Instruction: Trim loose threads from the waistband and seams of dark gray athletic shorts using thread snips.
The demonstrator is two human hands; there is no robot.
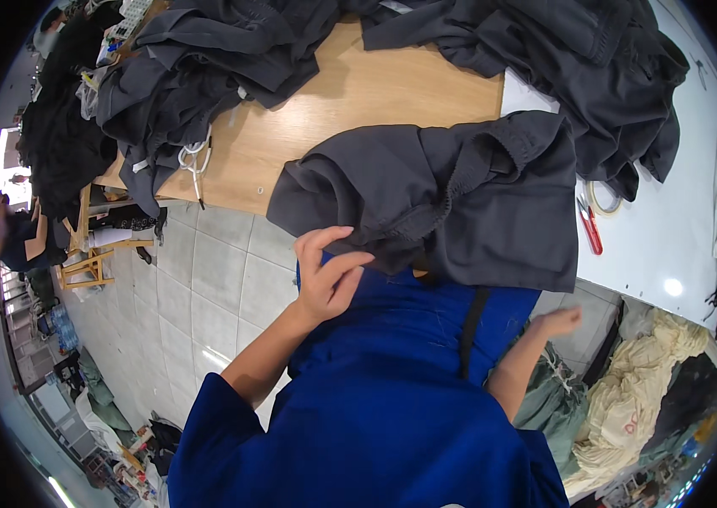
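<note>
A dark grey garment [511, 229] with a gathered elastic band lies bunched across the near edge of the table, its lower side hanging toward my body. My left hand [329, 278] is at the garment's near left edge. Its fingers are bent and spread apart, with nothing between them. Whether the fingertips touch the cloth is hard to tell. Away from the garment, below the table's right part, my right hand [558, 322] is smeared by motion. No held thing shows in it, and its fingers cannot be made out.
Piles of dark grey garments [206, 63] cover the table's far left and far right. A white drawcord [194, 159] hangs at the left edge. Red-handled scissors [590, 227] and a tape roll [604, 199] lie on the white tabletop [655, 245]. Cream cloth [629, 398] is heaped at lower right. Another person [20, 233] sits far left.
</note>
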